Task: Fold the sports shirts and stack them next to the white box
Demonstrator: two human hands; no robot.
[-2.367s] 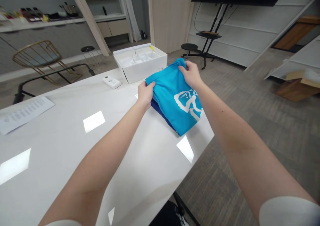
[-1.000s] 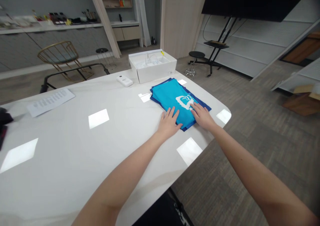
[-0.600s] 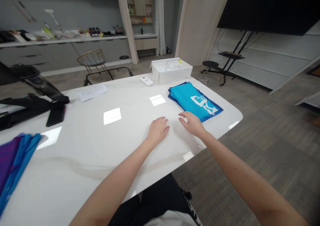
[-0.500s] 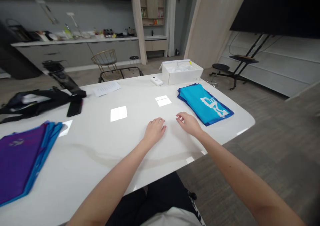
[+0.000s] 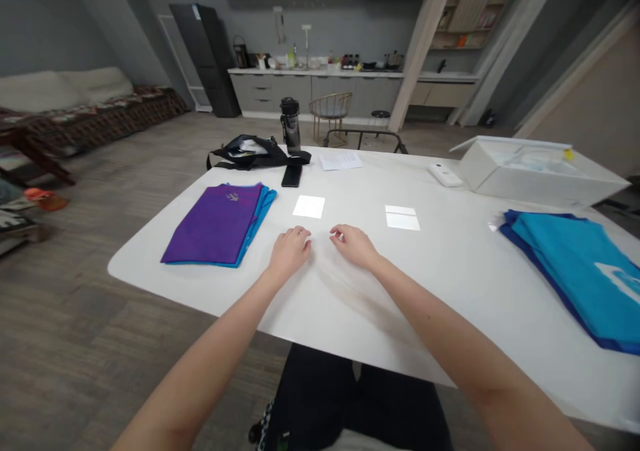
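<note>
My left hand [image 5: 291, 250] hovers over or rests on the white table [image 5: 360, 324], its fingers loosely curved and nothing in them. Just right of it is my right hand [image 5: 354, 246], thumb and fingers apart and also holding nothing. A small gap separates the hands. The nearest thing to my left hand is a stack of folded cloth, a purple piece [image 5: 215, 224] on top of a blue piece [image 5: 255, 226]. At the far right lies another folded stack, a light blue cloth [image 5: 575, 258] with a white print over a dark blue cloth [image 5: 543, 274]; the frame cuts it off.
Behind the purple stack are a black phone [image 5: 292, 176], a black bag [image 5: 250, 152] and a dark bottle [image 5: 291, 126]. A paper sheet [image 5: 341, 161], a white device [image 5: 445, 175] and an open white box [image 5: 540, 174] stand along the far side. A chair [image 5: 331, 110] is beyond.
My view has swung left, bringing the whole purple stack into sight. Both hands have moved away from the light blue stack toward the purple one, still empty.
</note>
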